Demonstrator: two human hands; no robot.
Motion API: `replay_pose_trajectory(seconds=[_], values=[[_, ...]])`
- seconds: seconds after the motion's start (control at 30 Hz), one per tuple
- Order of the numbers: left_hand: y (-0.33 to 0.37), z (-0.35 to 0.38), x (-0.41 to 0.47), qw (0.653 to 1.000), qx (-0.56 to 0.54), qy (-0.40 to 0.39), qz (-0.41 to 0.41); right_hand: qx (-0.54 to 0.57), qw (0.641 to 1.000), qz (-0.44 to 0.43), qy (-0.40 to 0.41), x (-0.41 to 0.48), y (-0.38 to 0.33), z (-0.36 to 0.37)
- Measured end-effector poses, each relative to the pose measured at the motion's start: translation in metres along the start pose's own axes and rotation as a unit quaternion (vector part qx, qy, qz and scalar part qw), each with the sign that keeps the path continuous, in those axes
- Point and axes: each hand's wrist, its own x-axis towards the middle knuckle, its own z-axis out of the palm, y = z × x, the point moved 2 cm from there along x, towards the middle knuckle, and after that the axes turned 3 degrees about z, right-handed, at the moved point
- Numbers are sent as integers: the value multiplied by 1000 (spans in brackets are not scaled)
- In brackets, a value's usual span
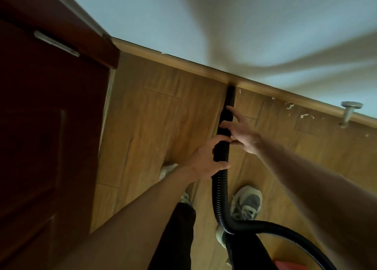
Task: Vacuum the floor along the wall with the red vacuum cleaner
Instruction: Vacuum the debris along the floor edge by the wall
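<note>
Right of hose: doorstop at skirting (door left).

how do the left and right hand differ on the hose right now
The left hand curls its fingers round the ribbed hose; the right hand keeps its fingers straight and spread, lying against the hose's side. The right hand sits further along, nearer the wall; the left hand sits closer to the body. Both are bare and on the same black hose.
</note>
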Motion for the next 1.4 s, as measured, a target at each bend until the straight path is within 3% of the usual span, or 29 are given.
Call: replay_pose_trajectory(seconds=[0.5,1.0,1.4], values=[[-8,-5,-6,1000,16,5,2,-12,999,-28,-24,-3,-1,9],[6,48,24,992,116,-42,37,111,994,13,-8,-10,34,-64],[12,69,35,989,139,-24,51,155,988,0,-11,-10,46,-90]])
